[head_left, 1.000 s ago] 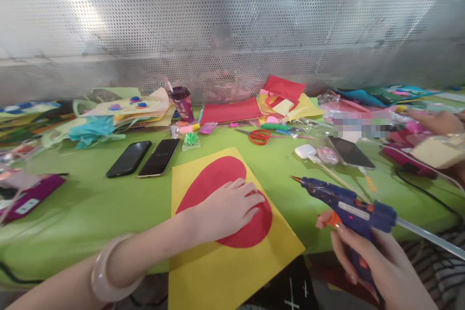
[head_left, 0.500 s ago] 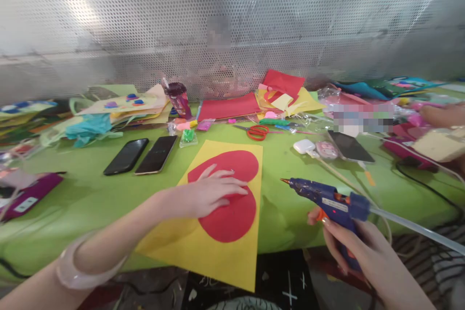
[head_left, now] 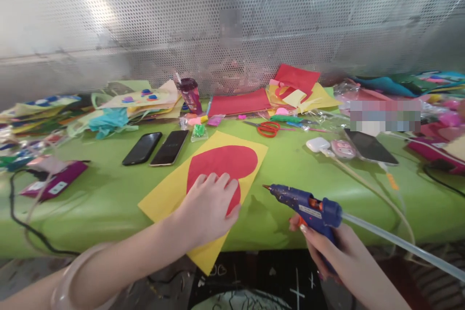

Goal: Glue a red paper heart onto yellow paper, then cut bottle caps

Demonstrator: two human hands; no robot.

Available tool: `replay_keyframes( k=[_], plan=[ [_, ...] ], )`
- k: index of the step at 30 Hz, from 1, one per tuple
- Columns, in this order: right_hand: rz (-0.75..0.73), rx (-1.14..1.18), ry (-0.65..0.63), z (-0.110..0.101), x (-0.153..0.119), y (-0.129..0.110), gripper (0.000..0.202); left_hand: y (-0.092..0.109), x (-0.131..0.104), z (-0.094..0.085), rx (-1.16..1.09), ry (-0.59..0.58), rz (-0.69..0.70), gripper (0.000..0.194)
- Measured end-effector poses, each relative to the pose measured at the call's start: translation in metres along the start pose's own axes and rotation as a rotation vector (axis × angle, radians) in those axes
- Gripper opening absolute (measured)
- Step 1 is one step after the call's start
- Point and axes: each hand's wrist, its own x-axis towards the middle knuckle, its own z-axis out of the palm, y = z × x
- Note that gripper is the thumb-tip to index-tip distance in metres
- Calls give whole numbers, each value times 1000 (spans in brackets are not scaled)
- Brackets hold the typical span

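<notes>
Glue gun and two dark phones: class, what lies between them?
In the head view, the yellow sheet with its red heart lies between the glue gun and the phones, the left hand over the heart.

Two dark phones, a left one (head_left: pixel 142 148) and a right one (head_left: pixel 169 147), lie side by side on the green tabletop (head_left: pixel 109 198). Near the right one sits a clear packet (head_left: pixel 199 131) with green contents. Behind stand a purple cup (head_left: pixel 191 97) with a straw and, beside it, flat red sheets (head_left: pixel 240 103). Red-handled scissors (head_left: pixel 269 129) lie in front of these. Farther right, a white case (head_left: pixel 318 145) sits near a pink case (head_left: pixel 343 149). A purple power strip (head_left: pixel 61 179) lies at far left; a perforated metal panel (head_left: pixel 181 5) rises behind everything.
</notes>
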Motion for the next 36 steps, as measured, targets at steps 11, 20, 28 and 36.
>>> replay_keyframes(
  k=[11,20,28,36],
  plan=[
    [12,-139,-228,19,17,-16,31,-26,-16,11,-418,67,4,13],
    [48,-254,-360,20,31,-40,32,-49,-13,26,-734,73,20,10],
    [32,-335,-346,20,35,-48,28,-53,-11,19,-805,5,25,14],
    [-3,-377,-357,23,38,-53,24,-54,-11,22,-845,29,30,14]
  ],
)
